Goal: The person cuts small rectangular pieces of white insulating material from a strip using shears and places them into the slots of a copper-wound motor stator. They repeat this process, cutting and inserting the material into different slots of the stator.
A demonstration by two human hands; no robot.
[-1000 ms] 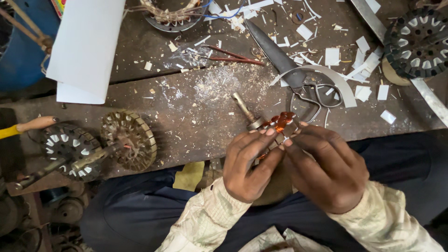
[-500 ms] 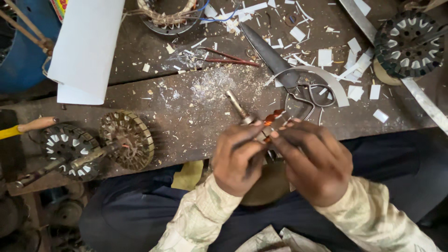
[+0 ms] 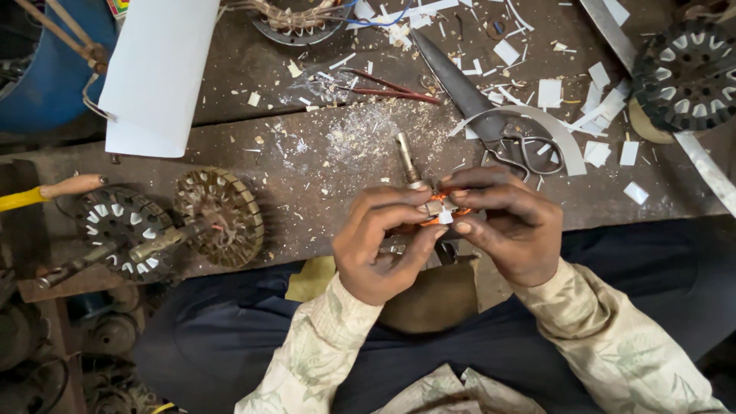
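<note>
My left hand and my right hand meet over my lap at the near edge of the wooden bench. Together they grip a small motor armature with orange copper winding and small white paper strips at its slots. Its metal shaft sticks out away from me over the bench. My fingers cover most of the armature body. Fingertips of both hands pinch at the white strips.
Large scissors and a curved white strip lie just beyond my hands. Two round slotted motor cores on shafts sit at the left, another at top right. A white sheet, paper scraps and a wound stator lie farther back.
My hands and the armature have shifted slightly toward me and to the left in the view. My fingers have closed tighter round the winding, covering more of it.
</note>
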